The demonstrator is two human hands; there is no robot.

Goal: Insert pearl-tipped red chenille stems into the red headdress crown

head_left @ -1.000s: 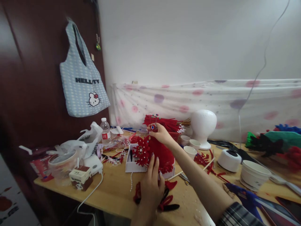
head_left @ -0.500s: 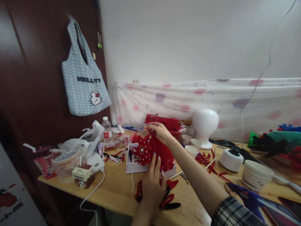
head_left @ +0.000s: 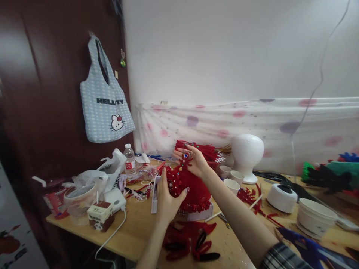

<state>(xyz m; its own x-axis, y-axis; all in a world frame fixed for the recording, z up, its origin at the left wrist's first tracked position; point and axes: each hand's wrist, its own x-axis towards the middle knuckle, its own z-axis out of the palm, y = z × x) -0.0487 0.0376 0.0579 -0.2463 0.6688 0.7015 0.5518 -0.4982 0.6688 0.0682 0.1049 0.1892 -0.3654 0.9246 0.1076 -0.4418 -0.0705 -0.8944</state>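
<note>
Probably a home craft corner, cluttered wooden table (head_left: 134, 233), tote bag (head_left: 105, 99) on door

A single head-worn camera is looking forward and slightly down from the near edge of the bench (head_left: 134, 231), sitting close over it and facing the far edge, the draped cloth (head_left: 252, 119) and the white wall (head_left: 224, 48) behind.

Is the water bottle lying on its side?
No, the water bottle stands upright on the table, cap up, beside the white bags.
</note>
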